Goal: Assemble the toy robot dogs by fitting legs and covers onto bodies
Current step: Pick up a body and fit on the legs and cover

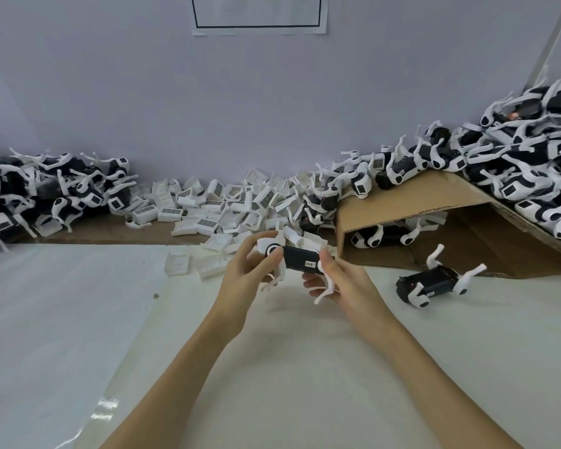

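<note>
L hand (245,270) + R hand (336,280) grip black dog body (300,259), prob. pinching legs.

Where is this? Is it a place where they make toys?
Probably a toy assembly bench. Heaps of black-and-white toy dogs lie along the wall, loose white covers are piled behind, and the left hand and right hand hold one dog body.

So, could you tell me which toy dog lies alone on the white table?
The black toy dog right of the hands, before the cardboard, legs up; the others sit in heaps or in hand.
</note>
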`<state>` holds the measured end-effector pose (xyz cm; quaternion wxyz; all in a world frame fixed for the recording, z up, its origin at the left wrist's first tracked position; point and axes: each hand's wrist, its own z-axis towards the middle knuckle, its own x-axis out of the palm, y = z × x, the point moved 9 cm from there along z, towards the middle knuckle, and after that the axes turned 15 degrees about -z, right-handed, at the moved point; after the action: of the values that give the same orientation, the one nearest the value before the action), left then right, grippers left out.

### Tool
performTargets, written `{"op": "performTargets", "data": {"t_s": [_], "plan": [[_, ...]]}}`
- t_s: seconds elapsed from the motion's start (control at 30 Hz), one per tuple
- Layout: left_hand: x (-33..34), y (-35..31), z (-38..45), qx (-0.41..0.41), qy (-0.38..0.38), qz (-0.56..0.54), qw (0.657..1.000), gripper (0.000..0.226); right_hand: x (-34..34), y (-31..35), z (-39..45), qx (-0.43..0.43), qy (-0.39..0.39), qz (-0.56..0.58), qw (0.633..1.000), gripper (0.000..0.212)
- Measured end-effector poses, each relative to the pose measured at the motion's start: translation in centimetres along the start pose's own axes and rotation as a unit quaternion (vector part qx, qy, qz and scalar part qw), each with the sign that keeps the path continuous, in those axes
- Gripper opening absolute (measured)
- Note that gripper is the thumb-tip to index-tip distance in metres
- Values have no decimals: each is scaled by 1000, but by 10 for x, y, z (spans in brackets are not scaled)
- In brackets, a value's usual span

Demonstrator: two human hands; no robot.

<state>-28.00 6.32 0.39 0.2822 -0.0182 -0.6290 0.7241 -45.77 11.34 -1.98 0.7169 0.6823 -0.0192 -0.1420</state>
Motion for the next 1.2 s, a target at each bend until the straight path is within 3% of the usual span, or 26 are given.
{"op": "performTargets", "data": {"t_s": [0.23, 0.3, 0.4, 0.57, 0.63, 0.73, 0.87, 0.97, 1.07, 1.13, 1.2], "plan": [[-3, -2, 2, 10, 14, 9, 1000, 55, -5, 20, -6, -65, -9, -20, 998, 55], [-8, -2, 4, 1, -11, 34, 999, 65, -10, 27, -9, -95, -12, -42, 995, 58], [-20, -2, 3, 3, -53, 113, 992, 60, -18, 34, -11, -143, -21, -73, 987, 70], [-10, 13, 1, -74, 8, -4, 997, 56, -14, 34, -13, -177, -2, -130, 976, 68], [-3, 16, 0, -118, 17, -76, 990, 63, -12, 37, -15, -200, -13, -207, 957, 74], [-2, 19, 3, -128, 24, -118, 984, 84, -16, 46, -20, -257, -70, -342, 901, 80], [1, 24, -1, -125, 7, -104, 987, 68, -6, 59, -29, -352, -101, -413, 834, 63], [-7, 30, 0, -94, -58, -78, 991, 50, 0, 59, -28, -347, -74, -372, 858, 74], [-13, 27, 2, -69, -77, -78, 992, 53, -7, 47, -20, -248, -76, -284, 923, 91], [-10, 21, 3, -56, -35, -78, 995, 59, -12, 31, -13, -136, -56, -170, 974, 79], [-8, 14, 3, -44, 2, -79, 996, 59, -7, 17, -9, -64, -8, -62, 996, 60]]}}
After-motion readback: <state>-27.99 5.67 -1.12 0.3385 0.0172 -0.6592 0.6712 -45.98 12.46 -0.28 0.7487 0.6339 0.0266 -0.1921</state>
